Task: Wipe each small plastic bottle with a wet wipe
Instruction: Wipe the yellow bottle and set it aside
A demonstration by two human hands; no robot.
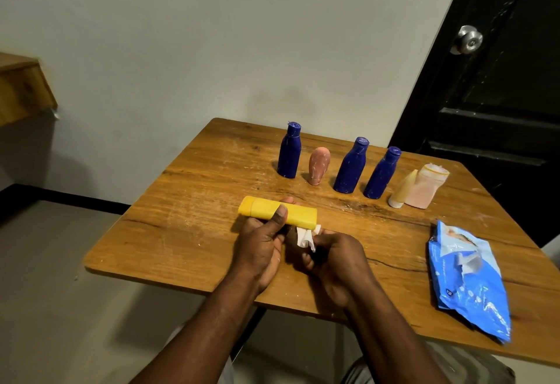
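While my left hand (pixel 260 244) grips the yellow bottle (pixel 300 215) over the bench (pixel 181 232), my right hand (pixel 336 259) pinches a wet wipe (pixel 304 236) at that bottle's right end. Fingers and bottle hide most of the wipe. Three blue bottles (pixel 351 168) stand beyond it.

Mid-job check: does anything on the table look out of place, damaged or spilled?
No spill shows. The translucent pink plastic bottle at the row's right end has no cap: film under a yellow band seems to cover its mouth. The flap of the crumpled blue wet-wipe pack looks lifted. The wooden table shows white scuffs.
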